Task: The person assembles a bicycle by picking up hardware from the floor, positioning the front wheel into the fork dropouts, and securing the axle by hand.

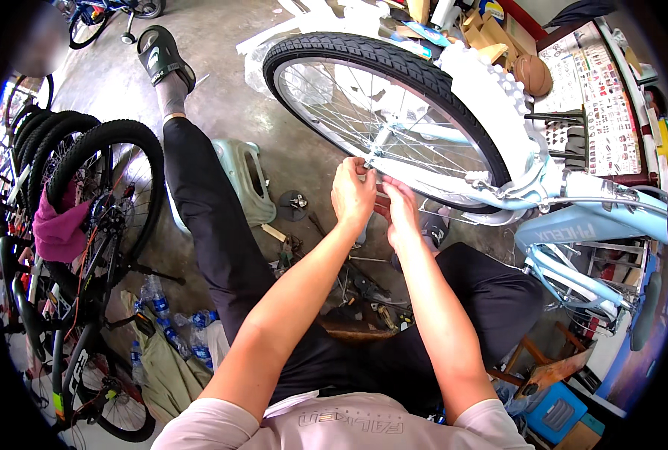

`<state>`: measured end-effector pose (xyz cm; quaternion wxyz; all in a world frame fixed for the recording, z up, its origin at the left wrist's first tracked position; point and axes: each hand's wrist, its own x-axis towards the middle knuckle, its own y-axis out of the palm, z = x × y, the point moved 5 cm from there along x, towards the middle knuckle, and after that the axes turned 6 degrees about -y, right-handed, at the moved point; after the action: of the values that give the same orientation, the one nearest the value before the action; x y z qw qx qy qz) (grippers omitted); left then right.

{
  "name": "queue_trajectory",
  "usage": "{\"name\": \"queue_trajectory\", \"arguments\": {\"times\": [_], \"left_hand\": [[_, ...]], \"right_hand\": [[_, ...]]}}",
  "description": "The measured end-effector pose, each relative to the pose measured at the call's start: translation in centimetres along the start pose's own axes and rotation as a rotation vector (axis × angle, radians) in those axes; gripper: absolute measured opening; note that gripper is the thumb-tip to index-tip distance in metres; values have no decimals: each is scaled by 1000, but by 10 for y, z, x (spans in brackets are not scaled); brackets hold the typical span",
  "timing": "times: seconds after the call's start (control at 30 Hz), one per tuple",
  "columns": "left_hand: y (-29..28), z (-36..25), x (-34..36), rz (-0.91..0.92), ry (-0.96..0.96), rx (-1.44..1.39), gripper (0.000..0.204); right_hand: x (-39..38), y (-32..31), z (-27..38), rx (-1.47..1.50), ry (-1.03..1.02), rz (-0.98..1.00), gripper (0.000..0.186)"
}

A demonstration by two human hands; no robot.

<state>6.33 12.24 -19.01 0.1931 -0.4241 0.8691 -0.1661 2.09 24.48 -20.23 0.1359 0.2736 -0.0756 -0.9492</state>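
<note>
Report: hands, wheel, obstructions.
Left bare hand, right bare hand close together near silver hub. Black-tyred, silver-spoked wheel before them. Pale green plastic stool leftward, not blocking.

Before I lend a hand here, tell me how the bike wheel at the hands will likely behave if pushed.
The wheel would probably roll about its hub rather than slide, being round and seemingly set in the fork. Its black tyre should feel grippy, given the treaded surface. The thin spokes may flex or bend if pressed sideways.
</note>
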Motion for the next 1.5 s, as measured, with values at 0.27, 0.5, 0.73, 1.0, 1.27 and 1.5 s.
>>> {"name": "queue_trajectory", "arguments": {"times": [0.27,0.5,0.73,1.0,1.27,1.5], "left_hand": [[24,39,16,60,-194,-123,30],[27,34,11,184,-340,-472,35],[40,32,15,293,-845,-933,26],[40,18,5,187,-836,-846,24],[40,6,0,182,-815,-768,24],[49,35,20,175,-909,-897,29]], "right_hand": [[13,11,-30,78,141,-17,27],[24,-9,-61,153,198,-38,28],[20,-11,-69,166,221,-74,25],[18,-15,-71,182,215,-115,13],[22,-23,-79,215,194,8,14],[11,-10,-73,113,260,-84,9]]}}
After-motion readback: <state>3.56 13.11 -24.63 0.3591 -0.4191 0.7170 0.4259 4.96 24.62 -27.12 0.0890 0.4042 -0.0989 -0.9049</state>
